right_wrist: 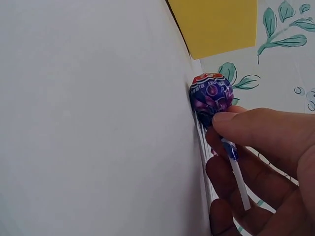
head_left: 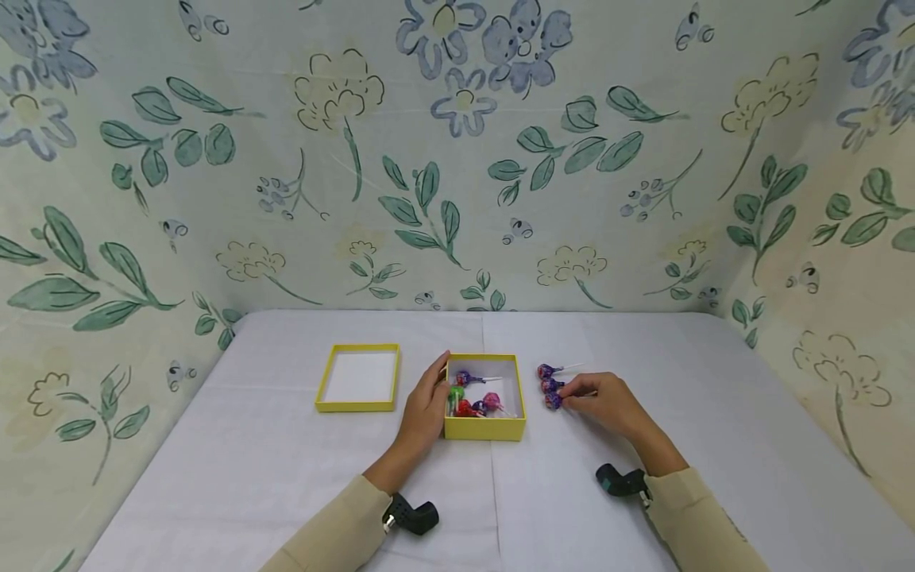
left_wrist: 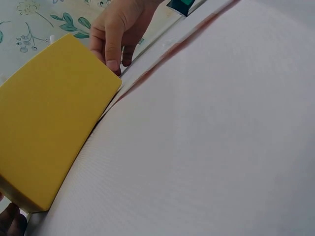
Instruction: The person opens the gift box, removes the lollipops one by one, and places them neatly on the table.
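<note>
- Right hand: its grip is closed to a pinch, thumb and fingers holding one lollipop near its head; the other fingers curl beneath the stick.
- Held lollipop: a round head in a blue-purple wrapper with a red and white top, its white stick slanting across the fingers; it is the nearest in a column of three, right of the box. Whether it touches the bench cannot be told.
- Far lollipop and middle lollipop: both purple, lying close together just beyond the held one; the far stick points right, while the middle one's stick is hidden by the hand.
- Left hand: its grip is not closed, the extended fingers lying along the left wall of the box.
- Box: yellow outside, white inside, upright and uncovered near the middle of the bench.
- Contents of the box: a purple lollipop toward the back, its stick pointing right; nearer the front, a green lollipop at left, then red, blue and pink wrapped heads crowded together.
- Lid: yellow-rimmed, white inside upward, lying flat left of the box, apart from it.
</note>
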Available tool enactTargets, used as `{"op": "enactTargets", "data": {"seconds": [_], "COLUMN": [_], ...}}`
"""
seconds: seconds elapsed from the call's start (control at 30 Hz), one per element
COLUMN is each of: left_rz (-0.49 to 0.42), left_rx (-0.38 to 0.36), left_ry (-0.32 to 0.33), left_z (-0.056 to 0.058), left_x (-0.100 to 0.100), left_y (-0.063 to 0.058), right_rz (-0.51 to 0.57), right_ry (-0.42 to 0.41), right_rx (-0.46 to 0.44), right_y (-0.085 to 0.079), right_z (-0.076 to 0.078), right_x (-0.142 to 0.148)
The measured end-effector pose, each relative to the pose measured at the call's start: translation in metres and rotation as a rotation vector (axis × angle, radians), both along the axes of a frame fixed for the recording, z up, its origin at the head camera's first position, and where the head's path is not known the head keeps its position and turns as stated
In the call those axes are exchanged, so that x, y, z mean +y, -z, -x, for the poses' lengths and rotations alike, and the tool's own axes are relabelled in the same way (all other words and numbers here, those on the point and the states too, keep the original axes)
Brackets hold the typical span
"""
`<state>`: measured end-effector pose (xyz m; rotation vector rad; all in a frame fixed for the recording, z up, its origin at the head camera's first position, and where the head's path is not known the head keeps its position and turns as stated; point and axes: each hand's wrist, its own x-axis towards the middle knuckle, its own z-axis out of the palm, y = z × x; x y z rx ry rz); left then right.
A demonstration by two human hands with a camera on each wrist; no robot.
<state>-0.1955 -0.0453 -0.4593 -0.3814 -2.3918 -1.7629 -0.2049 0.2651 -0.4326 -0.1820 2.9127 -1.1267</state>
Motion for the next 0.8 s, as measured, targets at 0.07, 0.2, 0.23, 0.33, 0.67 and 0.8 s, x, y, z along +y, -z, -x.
{"op": "enactTargets", "data": {"seconds": [0.07, 0.2, 0.23, 0.33, 0.67, 0.8], "left_rz": [0.002, 0.003, 0.002, 0.0, 0.006, 0.005], "left_rx": [0.002, 0.004, 0.003, -0.004, 0.003, 0.005], "left_ry": [0.0, 0.0, 0.0, 0.001, 0.0, 0.001], "left_z": [0.0001, 0.0005, 0.0006, 0.0009, 0.0005, 0.0008], "left_x": [0.0, 0.0, 0.0, 0.0, -0.0004, -0.0001], "left_y": [0.0002, 0.001, 0.0012, 0.0017, 0.0009, 0.0008], "right_rz": [0.002, 0.0, -0.001, -0.011, -0.02, -0.019], "right_ry": [0.002, 0.002, 0.002, -0.006, -0.016, -0.01], "right_rx": [0.001, 0.01, 0.012, 0.018, 0.022, 0.016], "right_y": [-0.0003, -0.0005, -0.0003, 0.0006, 0.0044, 0.0041], "right_z": [0.0, -0.0005, -0.0004, 0.0, 0.0026, 0.0024], "right_x": [0.0004, 0.0008, 0.0009, 0.0014, 0.0021, 0.0021]}}
